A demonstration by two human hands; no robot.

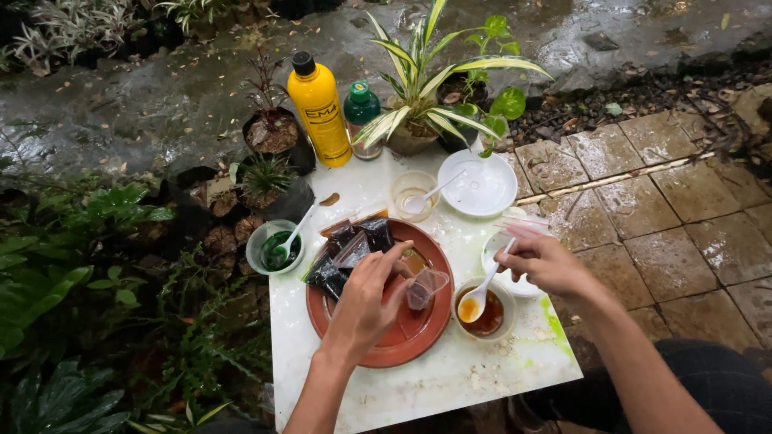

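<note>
My left hand (366,297) hovers over a round reddish-brown tray (366,350) and grips a small clear plastic bag (426,288) that hangs open beside a cup. My right hand (540,261) holds a white plastic spoon (481,293) whose bowl carries orange-brown liquid just above a clear cup of brown liquid (492,315). Several small dark filled bags (347,249) lie at the tray's far left. Everything stands on a small white table (450,378).
A cup of green liquid with a spoon (275,247) stands at the left edge. Behind are a clear cup with a spoon (414,195), a white plate (478,185), a yellow bottle (319,108), a green-capped bottle (361,112) and a potted striped plant (418,96). Wet paving lies to the right.
</note>
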